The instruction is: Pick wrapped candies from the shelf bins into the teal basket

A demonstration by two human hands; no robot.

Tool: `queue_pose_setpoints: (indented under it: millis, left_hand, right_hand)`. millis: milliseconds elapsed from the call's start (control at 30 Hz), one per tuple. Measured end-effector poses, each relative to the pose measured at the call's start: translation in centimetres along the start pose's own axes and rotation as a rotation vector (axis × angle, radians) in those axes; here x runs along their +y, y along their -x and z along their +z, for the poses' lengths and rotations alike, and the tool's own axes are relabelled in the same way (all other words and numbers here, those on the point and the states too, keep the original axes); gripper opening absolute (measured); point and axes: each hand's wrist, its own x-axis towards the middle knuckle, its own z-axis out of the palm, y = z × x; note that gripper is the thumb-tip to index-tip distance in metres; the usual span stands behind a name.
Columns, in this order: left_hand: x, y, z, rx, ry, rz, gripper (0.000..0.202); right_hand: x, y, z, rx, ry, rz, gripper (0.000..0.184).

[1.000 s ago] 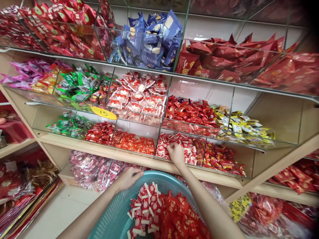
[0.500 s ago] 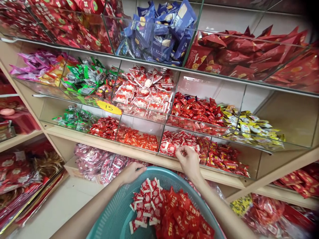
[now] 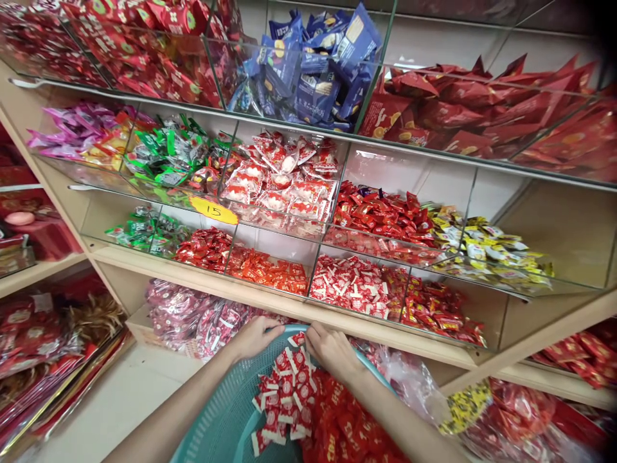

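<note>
A teal plastic basket (image 3: 226, 411) sits low in the middle, holding red-and-white wrapped candies (image 3: 284, 392) and a pile of plain red packets (image 3: 351, 427). My left hand (image 3: 255, 335) grips the basket's far rim, fingers curled over it. My right hand (image 3: 332, 350) is inside the basket at its far edge, fingers closed on red-and-white candies at the top of the pile. Just above, a glass bin (image 3: 354, 286) on the lowest glass shelf holds the same red-and-white candies.
Glass-fronted shelves hold bins of sweets: green (image 3: 164, 151), purple (image 3: 72, 125), blue packs (image 3: 318, 64), red packs (image 3: 463, 103), yellow (image 3: 486, 247). A yellow tag marked 15 (image 3: 213, 210) sticks on the glass. A wooden shelf edge (image 3: 289, 312) runs in front. Bagged goods fill the lower shelves.
My right hand has drawn back from the red-and-white candy bin down into the basket. My left hand has stayed on the rim.
</note>
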Motion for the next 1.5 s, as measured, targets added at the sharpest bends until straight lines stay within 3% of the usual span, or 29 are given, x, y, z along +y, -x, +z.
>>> queue_pose_setpoints:
  millis: [267, 700, 833, 967, 1133, 1267, 1500]
  left_hand:
    - [-0.2, -0.1, 0.0, -0.037, 0.048, -0.015, 0.052]
    - [-0.2, -0.2, 0.0, -0.064, 0.096, -0.041, 0.053]
    - [-0.3, -0.2, 0.0, -0.062, 0.086, -0.039, 0.054]
    - [-0.3, -0.2, 0.0, -0.058, 0.077, -0.037, 0.055]
    - [-0.3, -0.2, -0.1, -0.052, 0.050, -0.024, 0.054]
    - [-0.4, -0.2, 0.0, -0.041, 0.034, -0.028, 0.054]
    - [-0.6, -0.3, 0.1, -0.054, 0.045, -0.033, 0.055]
  right_hand:
    - [0.7, 0.1, 1.6, 0.061, 0.100, -0.140, 0.009]
    - [0.3, 0.4, 2.9, 0.061, 0.101, -0.167, 0.010]
    - [0.2, 0.2, 2.1, 0.142, 0.079, -0.099, 0.018]
    - [1.4, -0.8, -0.8, 0.223, 0.029, 0.000, 0.025]
    - [4.5, -3.4, -3.9, 0.231, 0.003, 0.268, 0.026]
    - [6.4, -5.3, -4.0, 0.169, 0.045, 0.411, 0.019]
    - [6.9, -6.6, -3.1, 0.042, 0.036, 0.460, 0.016]
